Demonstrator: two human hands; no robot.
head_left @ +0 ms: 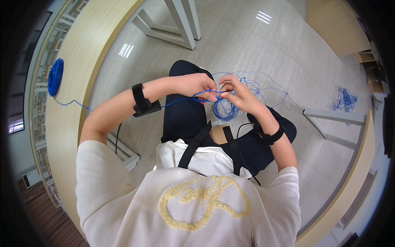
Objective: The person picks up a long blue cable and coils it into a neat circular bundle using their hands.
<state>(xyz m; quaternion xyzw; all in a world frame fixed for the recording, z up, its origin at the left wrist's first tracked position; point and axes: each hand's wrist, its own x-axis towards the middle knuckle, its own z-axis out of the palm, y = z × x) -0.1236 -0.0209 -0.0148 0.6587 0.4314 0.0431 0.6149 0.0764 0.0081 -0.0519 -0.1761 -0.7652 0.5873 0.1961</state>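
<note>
Thin blue cord (180,100) runs from a wound blue coil (55,78) on the left table, past my left forearm, to my hands. My left hand (199,84) is closed, its fingers pinching the cord in front of my lap. Close beside it, my right hand (240,94) has its thumb and fingers curled round the cord where the strands meet. Below the fingers hangs a looped bundle of the blue cord (225,111), between my knees. Exactly how the strands cross at the fingertips is too small to make out.
Loose loops of cord (252,85) spread over the tiled floor (242,45) beyond my hands. Another blue tangle (345,99) lies farther right. Wooden tables with pale metal legs stand left (92,45) and right (349,191). Black straps and cables cross my lap.
</note>
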